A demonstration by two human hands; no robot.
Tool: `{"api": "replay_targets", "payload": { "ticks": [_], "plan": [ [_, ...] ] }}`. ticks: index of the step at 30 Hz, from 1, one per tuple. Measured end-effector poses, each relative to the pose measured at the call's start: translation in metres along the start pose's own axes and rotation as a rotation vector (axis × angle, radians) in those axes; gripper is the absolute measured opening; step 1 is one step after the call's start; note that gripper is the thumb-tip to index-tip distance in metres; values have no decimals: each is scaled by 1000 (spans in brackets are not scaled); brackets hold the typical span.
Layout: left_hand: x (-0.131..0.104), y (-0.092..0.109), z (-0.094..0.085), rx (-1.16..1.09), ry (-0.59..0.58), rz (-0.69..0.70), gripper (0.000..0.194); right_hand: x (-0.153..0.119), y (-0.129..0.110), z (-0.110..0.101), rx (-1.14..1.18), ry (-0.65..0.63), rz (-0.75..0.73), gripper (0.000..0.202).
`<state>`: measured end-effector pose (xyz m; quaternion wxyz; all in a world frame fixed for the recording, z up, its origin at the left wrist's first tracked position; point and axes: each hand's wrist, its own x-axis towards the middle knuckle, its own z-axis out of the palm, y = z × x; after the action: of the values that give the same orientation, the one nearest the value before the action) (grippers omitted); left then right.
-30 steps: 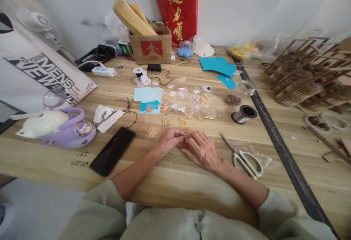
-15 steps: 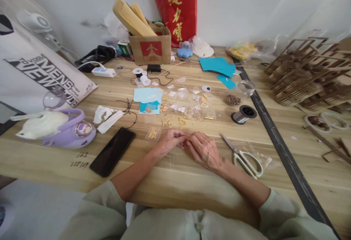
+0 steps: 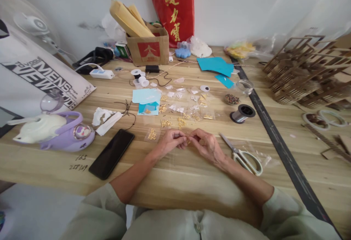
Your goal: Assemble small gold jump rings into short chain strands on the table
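Observation:
My left hand and my right hand meet over the near middle of the table, fingertips pinched close together. A tiny gold-coloured piece shows between them, too small to name. Just beyond the hands lie small heaps of gold beads or findings, with another gold heap on a clear bag left of my left hand. Scissors with pale handles lie to the right of my right hand, blades pointing away from me. Beyond them stands a spool of thin silvery wire.
A black phone and a purple-and-white teapot-shaped thing are at left. Blue cards and small clear bags spread over the middle. At the back stands a cardboard box; brown lattice pieces are stacked at right.
My right hand has turned and its fingers have drawn slightly right, exposing the tiny gold piece. My left hand stays nearly in place. The whole view has shifted slightly.

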<state>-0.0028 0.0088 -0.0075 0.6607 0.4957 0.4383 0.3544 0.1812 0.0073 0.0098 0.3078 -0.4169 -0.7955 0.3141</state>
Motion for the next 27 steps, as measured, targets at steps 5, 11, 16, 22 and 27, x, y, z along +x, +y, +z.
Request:
{"api": "replay_targets", "payload": {
  "ticks": [5,11,16,22,27],
  "plan": [
    [-2,6,1,27,-25,37,39,1,-1,-2,64,-23,71,20],
    [-2,5,2,89,-32,59,34,1,3,0,60,-46,94,19],
    [0,3,1,132,-26,71,30,2,6,-2,67,-68,95,20],
    [2,5,-3,180,18,83,30,5,10,-5,50,-101,103,17],
    [4,5,-4,156,42,69,33,6,18,-3,-6,-85,48,14]
  ]
}}
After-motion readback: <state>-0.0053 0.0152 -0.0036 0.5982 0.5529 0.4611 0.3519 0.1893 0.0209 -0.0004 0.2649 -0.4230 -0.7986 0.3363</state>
